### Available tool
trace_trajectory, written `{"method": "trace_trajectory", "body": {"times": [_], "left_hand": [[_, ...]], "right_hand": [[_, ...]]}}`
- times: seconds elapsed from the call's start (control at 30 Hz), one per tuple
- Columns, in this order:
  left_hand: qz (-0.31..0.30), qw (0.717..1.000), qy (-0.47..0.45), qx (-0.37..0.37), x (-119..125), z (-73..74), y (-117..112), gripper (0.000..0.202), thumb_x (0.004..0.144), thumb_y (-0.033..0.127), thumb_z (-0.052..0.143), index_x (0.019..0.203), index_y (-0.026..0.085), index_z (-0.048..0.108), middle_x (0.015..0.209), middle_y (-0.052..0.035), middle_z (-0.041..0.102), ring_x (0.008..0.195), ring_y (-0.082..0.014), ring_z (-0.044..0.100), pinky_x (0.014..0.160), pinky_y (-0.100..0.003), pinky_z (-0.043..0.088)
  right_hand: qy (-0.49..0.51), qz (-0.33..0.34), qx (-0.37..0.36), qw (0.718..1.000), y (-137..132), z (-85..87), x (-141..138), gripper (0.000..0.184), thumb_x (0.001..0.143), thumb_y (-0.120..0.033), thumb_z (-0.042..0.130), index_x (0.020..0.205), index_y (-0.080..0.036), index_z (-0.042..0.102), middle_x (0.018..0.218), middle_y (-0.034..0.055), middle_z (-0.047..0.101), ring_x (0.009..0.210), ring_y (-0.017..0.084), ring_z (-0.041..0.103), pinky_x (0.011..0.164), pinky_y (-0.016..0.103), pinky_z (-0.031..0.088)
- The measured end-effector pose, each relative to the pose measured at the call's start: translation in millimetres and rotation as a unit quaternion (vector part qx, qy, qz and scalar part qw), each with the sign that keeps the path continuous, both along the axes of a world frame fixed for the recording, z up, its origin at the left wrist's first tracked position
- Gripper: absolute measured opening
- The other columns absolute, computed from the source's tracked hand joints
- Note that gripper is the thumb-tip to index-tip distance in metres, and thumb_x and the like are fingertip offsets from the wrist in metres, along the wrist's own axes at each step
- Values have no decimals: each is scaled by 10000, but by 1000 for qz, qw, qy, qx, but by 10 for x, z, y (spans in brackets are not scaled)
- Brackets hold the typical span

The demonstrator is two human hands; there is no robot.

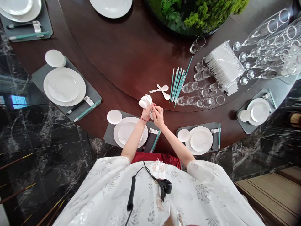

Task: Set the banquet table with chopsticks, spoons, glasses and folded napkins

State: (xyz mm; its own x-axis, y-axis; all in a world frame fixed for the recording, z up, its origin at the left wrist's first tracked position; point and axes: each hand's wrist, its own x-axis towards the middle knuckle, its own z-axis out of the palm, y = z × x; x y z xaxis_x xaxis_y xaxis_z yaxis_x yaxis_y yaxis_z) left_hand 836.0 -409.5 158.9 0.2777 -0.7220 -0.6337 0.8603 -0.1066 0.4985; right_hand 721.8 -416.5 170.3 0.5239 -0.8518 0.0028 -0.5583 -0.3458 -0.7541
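Observation:
A bunch of white soup spoons [145,102] is gathered in my left hand [147,112], bowls pointing away from me. My right hand [158,115] is closed against the bunch from the right, its fingers at the handles, which are partly hidden. Just beyond my hands, two more white spoons [162,90] lie crossed on the dark wooden table [117,59]. To their right is a loose row of teal chopstick packets [178,82]. Below my left hand sits a place setting with stacked white plates [128,132] and a small bowl [114,117].
Several small glasses [201,101], a pack of white wrapped items [224,66] and tall stemmed glasses [270,47] crowd the right side. A planter [197,18] stands at the table's centre. More settings, such as stacked plates [201,139], line the curved edge.

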Motion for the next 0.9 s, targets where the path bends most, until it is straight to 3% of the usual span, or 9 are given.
{"method": "trace_trajectory", "body": {"times": [0.1, 0.17, 0.27, 0.37, 0.5, 0.63, 0.77, 0.9], "left_hand": [[31, 999, -10, 24, 96, -11, -14, 299, 758, 301, 892, 882, 149, 665, 821, -25, 731, 866, -157, 734, 890, -312, 571], [30, 999, -15, 39, 167, 3, -33, 325, 762, 327, 895, 893, 154, 653, 778, -13, 708, 795, -148, 724, 866, -332, 579], [11, 999, -26, 32, 250, 45, -57, 340, 764, 361, 894, 885, 160, 648, 695, 27, 633, 620, -93, 638, 738, -290, 557], [-2, 999, -44, 18, 280, 91, -58, 331, 765, 365, 889, 858, 163, 643, 664, 44, 581, 557, -66, 560, 632, -253, 495], [-8, 998, -53, 13, 257, 117, -4, 313, 772, 349, 877, 853, 162, 640, 655, 42, 570, 566, -72, 550, 620, -250, 484], [-9, 999, -41, 35, 234, 102, 113, 313, 782, 352, 872, 864, 167, 632, 660, 48, 561, 567, -67, 554, 631, -248, 492], [-4, 999, -29, 41, 229, 55, 259, 346, 776, 379, 880, 869, 177, 615, 651, 66, 531, 542, -49, 529, 600, -233, 476], [-8, 999, -18, 48, 235, 13, 378, 370, 778, 394, 880, 841, 189, 579, 600, 97, 447, 489, -29, 466, 534, -207, 428]], "right_hand": [[0, 53, -14, 998, -301, -21, -30, 458, 1069, -347, 319, 1205, -243, 744, 1210, 110, 701, 1284, 271, 545, 1175, 501, 393], [35, 22, -14, 999, -648, -59, 30, 444, 1076, -359, 321, 1145, -220, 736, 1165, 124, 713, 1192, 270, 598, 1105, 467, 447], [172, -53, 5, 984, -1215, -148, 193, 351, 1053, -339, 427, 1184, -142, 687, 1182, 197, 695, 1072, 299, 650, 970, 436, 491], [313, -68, 35, 947, -1570, -244, 323, 281, 1025, -219, 486, 1200, -84, 659, 1138, 250, 698, 1031, 334, 678, 923, 444, 477], [361, -17, 31, 932, -1588, -352, 338, 284, 995, -114, 439, 1137, -57, 679, 1140, 281, 682, 1049, 351, 660, 918, 453, 461], [283, 101, -77, 951, -1501, -411, 290, 335, 974, -122, 407, 1145, -37, 682, 1219, 295, 648, 1139, 366, 568, 1001, 499, 403], [247, 189, -107, 944, -1619, -443, 333, 386, 983, -89, 355, 1199, -81, 674, 1030, 208, 719, 1038, 317, 588, 1028, 478, 352], [268, 215, -105, 933, -1745, -477, 444, 339, 981, -73, 378, 1039, -93, 711, 890, 193, 730, 932, 298, 613, 1027, 492, 347]]}}
